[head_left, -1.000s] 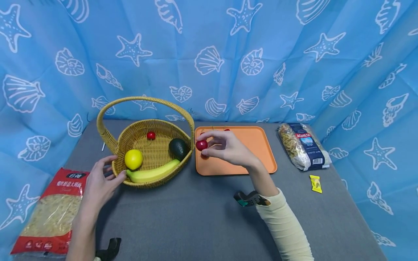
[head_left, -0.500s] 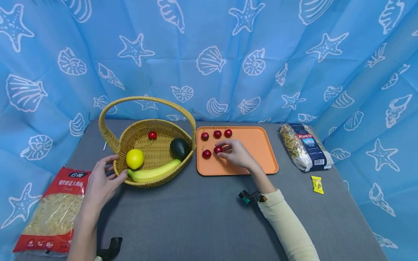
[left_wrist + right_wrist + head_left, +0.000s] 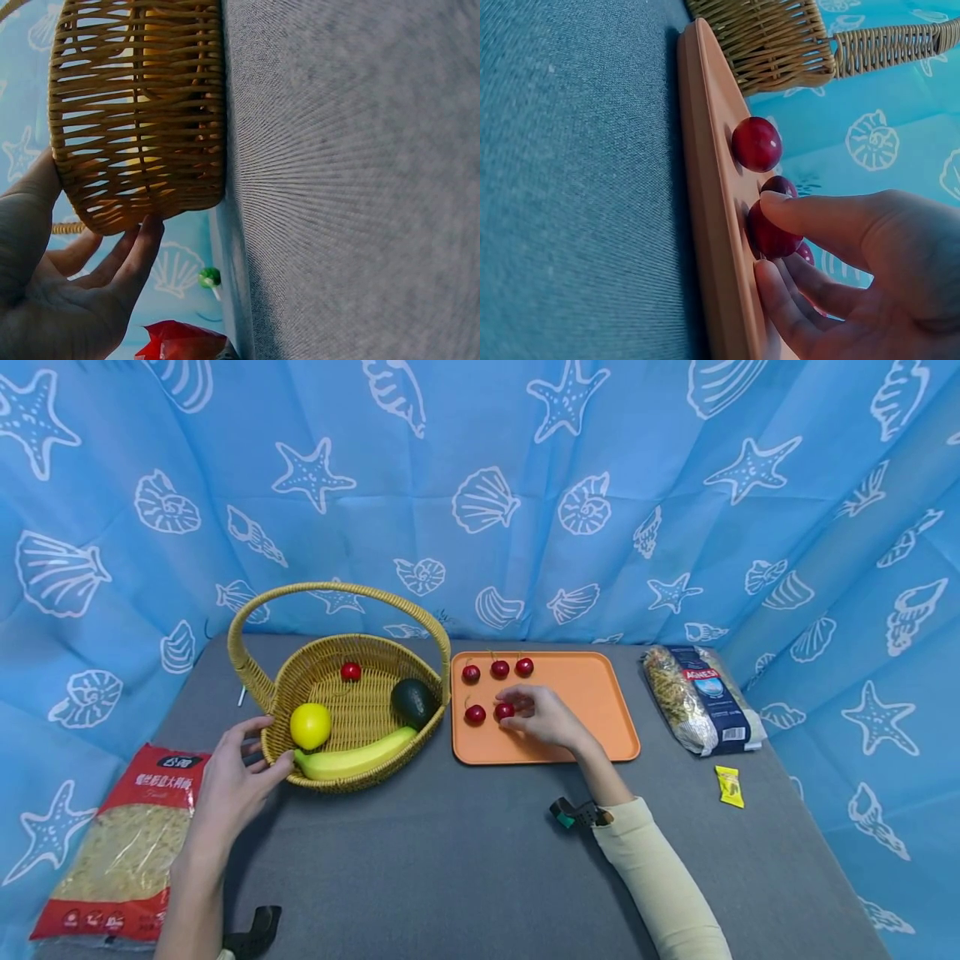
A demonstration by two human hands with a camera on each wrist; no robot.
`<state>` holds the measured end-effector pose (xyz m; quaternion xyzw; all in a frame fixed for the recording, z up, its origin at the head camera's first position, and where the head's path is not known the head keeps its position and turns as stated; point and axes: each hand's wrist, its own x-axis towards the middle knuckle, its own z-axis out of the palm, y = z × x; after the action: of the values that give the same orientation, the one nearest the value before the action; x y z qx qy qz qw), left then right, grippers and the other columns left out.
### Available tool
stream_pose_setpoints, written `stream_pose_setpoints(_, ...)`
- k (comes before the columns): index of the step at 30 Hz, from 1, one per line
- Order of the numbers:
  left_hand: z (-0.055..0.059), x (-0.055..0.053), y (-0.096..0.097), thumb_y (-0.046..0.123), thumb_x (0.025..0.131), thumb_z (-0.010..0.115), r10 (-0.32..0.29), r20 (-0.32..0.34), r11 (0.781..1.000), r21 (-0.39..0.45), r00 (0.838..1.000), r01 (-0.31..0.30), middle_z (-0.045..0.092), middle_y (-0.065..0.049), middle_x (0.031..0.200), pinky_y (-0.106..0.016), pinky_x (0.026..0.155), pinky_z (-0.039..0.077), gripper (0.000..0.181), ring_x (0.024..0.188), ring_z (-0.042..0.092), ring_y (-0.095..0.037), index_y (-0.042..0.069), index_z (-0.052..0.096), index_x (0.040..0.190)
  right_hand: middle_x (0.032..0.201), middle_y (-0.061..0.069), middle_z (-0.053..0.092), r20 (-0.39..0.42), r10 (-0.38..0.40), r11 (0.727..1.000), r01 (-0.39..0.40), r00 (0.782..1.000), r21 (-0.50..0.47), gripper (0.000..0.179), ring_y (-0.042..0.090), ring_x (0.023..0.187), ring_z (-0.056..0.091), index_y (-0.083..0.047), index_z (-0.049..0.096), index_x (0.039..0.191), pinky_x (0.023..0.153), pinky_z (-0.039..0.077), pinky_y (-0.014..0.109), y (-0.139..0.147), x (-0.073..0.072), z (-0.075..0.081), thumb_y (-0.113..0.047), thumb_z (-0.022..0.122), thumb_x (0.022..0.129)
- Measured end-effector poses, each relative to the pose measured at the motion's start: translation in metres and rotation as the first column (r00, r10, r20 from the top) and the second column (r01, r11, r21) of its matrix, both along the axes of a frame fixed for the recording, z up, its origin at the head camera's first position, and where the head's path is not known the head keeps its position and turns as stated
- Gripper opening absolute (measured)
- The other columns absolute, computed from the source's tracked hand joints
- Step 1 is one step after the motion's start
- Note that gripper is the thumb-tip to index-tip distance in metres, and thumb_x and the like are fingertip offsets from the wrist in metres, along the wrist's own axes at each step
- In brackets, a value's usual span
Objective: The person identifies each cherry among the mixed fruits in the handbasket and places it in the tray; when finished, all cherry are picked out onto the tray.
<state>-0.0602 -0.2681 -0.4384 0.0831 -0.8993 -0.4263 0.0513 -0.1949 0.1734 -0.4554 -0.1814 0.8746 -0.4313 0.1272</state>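
Note:
My right hand (image 3: 546, 718) pinches a dark red cherry (image 3: 771, 231) between thumb and fingers, low over the orange tray (image 3: 585, 693). Several other cherries with stems, such as the front left cherry (image 3: 475, 714), lie on the tray's left half. My left hand (image 3: 238, 772) grips the near left side of the wicker basket (image 3: 135, 112), with the thumb at its rim and the fingertips against its woven wall. Inside the basket are a yellow lemon (image 3: 310, 725), a banana (image 3: 356, 757), a dark green avocado (image 3: 413, 702) and a red cherry (image 3: 350, 671).
A red bag of pasta (image 3: 123, 852) lies left of my left forearm. Right of the tray are a blue-labelled pasta bag (image 3: 701, 697) and a small yellow packet (image 3: 729, 786). A green lollipop (image 3: 209, 277) lies beyond the basket. The basket's tall handle (image 3: 337, 586) arches over it.
My right hand has carried the cherry from the tray's left edge rightward and down to the tray, beside the front left cherry. My left hand has stayed at the basket.

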Motion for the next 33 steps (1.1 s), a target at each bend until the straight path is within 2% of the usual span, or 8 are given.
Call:
stream_pose_setpoints(3,0.000,0.000,0.000,0.020,0.101,0.075,-0.001,0.003,1.000,0.002,1.000,0.001,0.046,-0.032,0.155,-0.047,0.099,0.061,0.065,0.134,0.059,-0.049,0.002,0.048,0.157,0.131,0.019,0.076,-0.003,-0.001,1.000,0.001,1.000,-0.006,0.042,0.034,0.120,0.072,-0.001,0.069,0.136,0.108,0.064,0.052,0.001,0.001,0.000,-0.004,0.079,0.096)
stream_pose_setpoints(10,0.001,0.000,-0.001,0.021,0.101,0.075,0.002,0.006,1.000,-0.009,1.000,-0.002,0.047,-0.032,0.155,-0.030,0.092,0.068,0.064,0.133,0.059,-0.048,0.002,0.048,0.156,0.135,0.022,0.073,-0.011,-0.024,0.999,0.024,1.000,-0.047,0.045,0.040,0.125,0.071,0.001,0.066,0.139,0.110,0.063,0.057,0.004,0.005,0.008,-0.004,0.080,0.096)
stream_pose_setpoints(12,0.001,0.001,0.000,0.020,0.101,0.075,0.005,0.005,1.000,-0.010,1.000,-0.004,0.047,-0.032,0.155,-0.037,0.095,0.067,0.064,0.133,0.059,-0.049,0.002,0.048,0.156,0.136,0.024,0.071,-0.021,-0.028,0.997,0.026,0.999,-0.072,0.045,0.042,0.124,0.072,0.002,0.066,0.139,0.109,0.063,0.058,0.004,0.008,0.012,-0.005,0.080,0.096)
stream_pose_setpoints(14,0.001,0.001,-0.001,0.020,0.101,0.075,0.005,0.002,1.000,-0.012,1.000,-0.005,0.047,-0.032,0.155,-0.038,0.094,0.067,0.064,0.133,0.059,-0.049,0.002,0.048,0.156,0.138,0.025,0.070,-0.030,-0.027,0.995,0.024,0.999,-0.099,0.045,0.044,0.124,0.071,0.003,0.066,0.139,0.108,0.064,0.059,0.004,0.011,0.017,-0.006,0.079,0.097)
stream_pose_setpoints(20,-0.001,0.000,-0.001,0.021,0.101,0.076,0.007,0.009,1.000,-0.010,1.000,-0.007,0.046,-0.031,0.156,-0.034,0.092,0.068,0.066,0.133,0.059,-0.049,0.003,0.048,0.157,0.140,0.027,0.068,-0.036,-0.013,0.978,0.005,0.999,-0.206,0.040,0.046,0.125,0.070,-0.001,0.067,0.136,0.111,0.061,0.061,-0.002,0.023,0.035,-0.006,0.078,0.098)
stream_pose_setpoints(24,-0.002,0.000,-0.001,0.021,0.101,0.076,0.008,0.009,1.000,-0.015,1.000,-0.008,0.047,-0.031,0.156,-0.039,0.094,0.067,0.066,0.133,0.059,-0.049,0.003,0.048,0.157,0.135,0.022,0.071,-0.059,0.023,0.955,-0.039,0.998,-0.294,0.038,0.048,0.122,0.070,-0.003,0.069,0.133,0.109,0.062,0.061,-0.012,0.036,0.050,-0.006,0.080,0.097)
stream_pose_setpoints(28,-0.002,0.000,-0.001,0.021,0.101,0.076,0.005,0.006,1.000,-0.013,1.000,-0.005,0.046,-0.032,0.156,-0.042,0.096,0.066,0.066,0.134,0.058,-0.050,0.003,0.048,0.157,0.130,0.018,0.072,-0.106,0.074,0.932,-0.106,0.992,-0.346,0.036,0.045,0.118,0.072,-0.003,0.069,0.132,0.105,0.066,0.056,-0.031,0.047,0.065,-0.004,0.079,0.097)
stream_pose_setpoints(33,-0.002,0.000,-0.001,0.022,0.101,0.076,0.000,0.005,1.000,-0.008,1.000,0.000,0.046,-0.032,0.157,-0.040,0.096,0.065,0.066,0.134,0.058,-0.049,0.003,0.047,0.157,0.130,0.025,0.070,-0.135,0.169,0.893,-0.210,0.976,-0.399,0.036,0.046,0.118,0.071,0.000,0.069,0.132,0.106,0.067,0.050,-0.064,0.049,0.077,0.001,0.077,0.097)
